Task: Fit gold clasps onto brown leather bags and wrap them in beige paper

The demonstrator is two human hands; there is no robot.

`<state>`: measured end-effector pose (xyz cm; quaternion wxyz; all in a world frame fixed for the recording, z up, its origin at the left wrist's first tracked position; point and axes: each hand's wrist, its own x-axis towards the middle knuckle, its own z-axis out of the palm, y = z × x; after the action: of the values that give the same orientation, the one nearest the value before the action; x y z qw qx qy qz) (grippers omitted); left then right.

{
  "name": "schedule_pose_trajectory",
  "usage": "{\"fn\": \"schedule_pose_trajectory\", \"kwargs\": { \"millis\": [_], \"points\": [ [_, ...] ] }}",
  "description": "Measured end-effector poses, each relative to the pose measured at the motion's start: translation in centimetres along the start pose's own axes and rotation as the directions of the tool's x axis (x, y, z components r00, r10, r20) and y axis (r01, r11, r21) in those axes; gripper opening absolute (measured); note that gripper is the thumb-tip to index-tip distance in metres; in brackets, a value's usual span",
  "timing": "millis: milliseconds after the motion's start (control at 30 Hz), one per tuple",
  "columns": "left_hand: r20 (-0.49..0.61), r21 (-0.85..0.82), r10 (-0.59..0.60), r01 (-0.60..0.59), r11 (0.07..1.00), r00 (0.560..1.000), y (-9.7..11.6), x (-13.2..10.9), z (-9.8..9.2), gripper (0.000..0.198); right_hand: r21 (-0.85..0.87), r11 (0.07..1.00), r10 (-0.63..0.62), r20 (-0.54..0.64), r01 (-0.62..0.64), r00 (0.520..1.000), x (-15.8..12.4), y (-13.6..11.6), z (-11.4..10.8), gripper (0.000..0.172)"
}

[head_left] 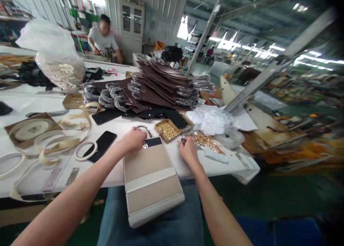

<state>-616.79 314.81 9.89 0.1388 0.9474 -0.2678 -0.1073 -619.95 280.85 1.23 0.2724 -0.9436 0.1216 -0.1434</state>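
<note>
Beige panel touches left hand; print illegible.

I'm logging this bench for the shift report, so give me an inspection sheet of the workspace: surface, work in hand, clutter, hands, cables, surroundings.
Surface: white table, largely covered.
Work in hand: beige piece with a pale strip across it; its lower end overhangs the table edge above the lap.
Clutter: stacked brown pieces; tape roll overlapping a black phone; open box of gold-coloured parts.
Left hand: at the beige piece's upper end; exact grip hidden.
Right hand: holding a small dark object, too small to identify.
Cables: nothing seen for certain on the table.
Surroundings: another person beyond the table; glass-doored cabinet by the wall.
</note>
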Motion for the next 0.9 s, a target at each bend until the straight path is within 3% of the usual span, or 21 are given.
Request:
{"fn": "schedule_pose_trajectory", "kwargs": {
  "millis": [100,167,267,333,400,433,467,533,600,667,767,833,900],
  "points": [
    [-0.285,-0.055,0.002,-0.018,0.998,0.958,2.0,-2.9,-0.4,0.024,-0.156,0.974,-0.173,-0.040,0.165,0.984,-1.0,0.6,0.7,0.025],
    [-0.435,-0.212,-0.121,0.029,0.977,0.892,3.2,-6.0,0.1,0.023,-0.217,0.954,-0.220,-0.047,0.205,0.974,-1.7,0.7,0.3,0.027],
    [-0.553,-0.403,-0.341,0.115,0.908,0.761,4.3,-10.9,2.4,0.022,-0.142,0.963,-0.247,-0.144,0.227,0.958,-3.3,0.3,-0.9,0.035],
    [-0.562,-0.519,-0.486,0.173,0.837,0.669,4.7,-13.8,4.8,0.025,-0.002,0.973,-0.226,-0.188,0.230,0.956,-4.8,-0.4,-1.6,0.038],
    [-0.518,-0.625,-0.621,0.235,0.744,0.588,4.9,-15.8,7.2,0.030,0.149,0.977,-0.150,-0.030,0.153,0.988,-6.4,-1.4,-1.9,0.039],
    [-0.490,-0.671,-0.670,0.249,0.698,0.558,5.0,-16.4,8.2,0.033,0.221,0.972,-0.113,0.124,0.083,0.986,-7.1,-1.9,-2.0,0.041],
    [-0.457,-0.713,-0.706,0.252,0.654,0.541,5.1,-16.9,8.9,0.036,0.297,0.955,-0.086,0.289,-0.004,0.953,-7.6,-2.4,-1.9,0.043],
    [-0.373,-0.805,-0.749,0.210,0.555,0.548,5.6,-17.3,9.8,0.045,0.481,0.853,-0.115,0.552,-0.203,0.826,-8.1,-3.3,-1.9,0.049],
    [-0.263,-0.890,-0.765,0.158,0.427,0.588,6.3,-17.2,9.8,0.057,0.667,0.654,-0.232,0.625,-0.356,0.746,-8.1,-3.9,-2.1,0.054],
    [-0.192,-0.942,-0.771,0.108,0.319,0.607,7.3,-17.1,9.3,0.066,0.779,0.482,-0.320,0.583,-0.402,0.747,-8.2,-4.3,-2.5,0.057],
    [-0.202,-0.964,-0.798,0.028,0.264,0.568,9.0,-17.0,8.6,0.072,0.846,0.339,-0.355,0.521,-0.412,0.777,-9.0,-4.7,-3.2,0.060],
    [-0.229,-0.963,-0.788,-0.014,0.270,0.571,10.2,-17.1,8.5,0.071,0.850,0.247,-0.363,0.526,-0.465,0.769,-9.8,-5.0,-3.6,0.063],
    [-0.279,-0.936,-0.765,0.013,0.351,0.581,11.3,-17.4,8.5,0.069,0.845,0.187,-0.361,0.533,-0.501,0.765,-10.6,-5.4,-4.2,0.065]
  ]
}}
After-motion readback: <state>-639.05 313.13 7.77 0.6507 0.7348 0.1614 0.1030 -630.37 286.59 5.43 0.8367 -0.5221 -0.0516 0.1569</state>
